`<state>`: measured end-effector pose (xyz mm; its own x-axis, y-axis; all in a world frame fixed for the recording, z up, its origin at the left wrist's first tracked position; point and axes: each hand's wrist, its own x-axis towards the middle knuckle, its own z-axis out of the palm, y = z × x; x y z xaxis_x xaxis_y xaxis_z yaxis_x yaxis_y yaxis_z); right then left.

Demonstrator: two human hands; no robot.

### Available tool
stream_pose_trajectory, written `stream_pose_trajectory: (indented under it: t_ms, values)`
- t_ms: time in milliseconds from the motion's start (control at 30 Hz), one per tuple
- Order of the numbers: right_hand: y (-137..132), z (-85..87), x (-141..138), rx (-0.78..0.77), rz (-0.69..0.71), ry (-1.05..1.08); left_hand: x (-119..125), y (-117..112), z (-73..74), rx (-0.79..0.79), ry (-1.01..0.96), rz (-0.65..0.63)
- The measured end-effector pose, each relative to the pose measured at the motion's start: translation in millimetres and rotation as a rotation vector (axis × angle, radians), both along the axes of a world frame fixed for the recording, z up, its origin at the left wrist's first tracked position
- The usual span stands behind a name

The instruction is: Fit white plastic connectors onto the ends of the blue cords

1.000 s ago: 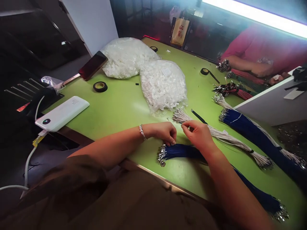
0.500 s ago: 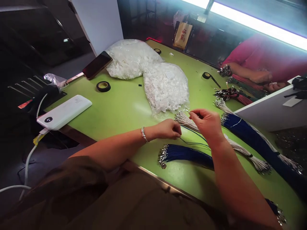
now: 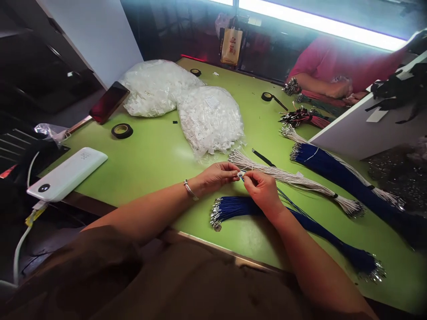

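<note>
My left hand (image 3: 216, 177) pinches a small white plastic connector (image 3: 239, 174) between thumb and fingertips. Close against it, my right hand (image 3: 263, 192) grips a thin blue wire (image 3: 242, 178) by its end; whether the tip sits inside the connector is too small to tell. More blue wires (image 3: 290, 201) trail from under my right hand toward the lower right. Under my right wrist lies a bundle of blue wires (image 3: 238, 206) with metal terminals at both ends. Just beyond my hands stretches a bundle of white wires (image 3: 283, 174), tied near its right end.
Two clear bags of white connectors (image 3: 213, 120) rest mid-table. A phone (image 3: 108, 102), a black tape roll (image 3: 122, 130) and a white power bank (image 3: 68, 173) are at left. Another blue bundle (image 3: 330, 171) lies right, beside a partition (image 3: 353, 120). Across the table sits a person in pink (image 3: 316, 62).
My hands have come together, the right moving left and down to the left hand's fingertips. A white connector now shows in my left fingers. The view has shifted right.
</note>
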<state>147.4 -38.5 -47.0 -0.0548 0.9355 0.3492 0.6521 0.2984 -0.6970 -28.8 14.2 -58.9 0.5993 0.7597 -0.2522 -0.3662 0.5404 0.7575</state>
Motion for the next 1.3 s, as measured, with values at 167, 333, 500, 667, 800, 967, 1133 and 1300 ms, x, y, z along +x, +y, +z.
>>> stream_pose_trajectory:
  t_ms: [167, 333, 500, 667, 800, 967, 1133, 1300]
  values:
    - [-1.7, -4.5, 0.3, 0.064, -0.028, -0.051, -2.3, 1.9, 2.9, -0.024, 0.017, -0.044]
    - [-1.7, -4.1, 1.5, 0.119, 0.004, -0.131, -2.0, 3.0, -0.1, 0.0, 0.061, -0.038]
    - [-3.0, -4.1, -1.7, 0.202, -0.002, -0.335, -0.2, 1.7, -2.9, 0.165, 0.184, -0.031]
    - [-5.1, -7.8, -4.6, 0.161, 0.002, -0.225, 0.9, -0.9, 0.8, 0.267, 0.253, -0.011]
    - [-6.2, -5.4, 2.5, 0.111, -0.013, -0.18, 0.6, -1.0, 0.9, 0.262, 0.257, -0.004]
    - [-5.7, -7.8, 0.1, 0.086, 0.02, -0.239, 2.0, -1.6, -2.9, 0.301, 0.278, -0.052]
    - [-4.1, -6.0, 0.3, -0.004, 0.044, -0.202, 3.5, -1.3, -2.5, 0.32, 0.281, -0.039]
    - [22.0, 12.8, 35.2, -0.191, 0.075, -0.212, 4.0, -8.4, 7.0, 0.566, 0.384, -0.074]
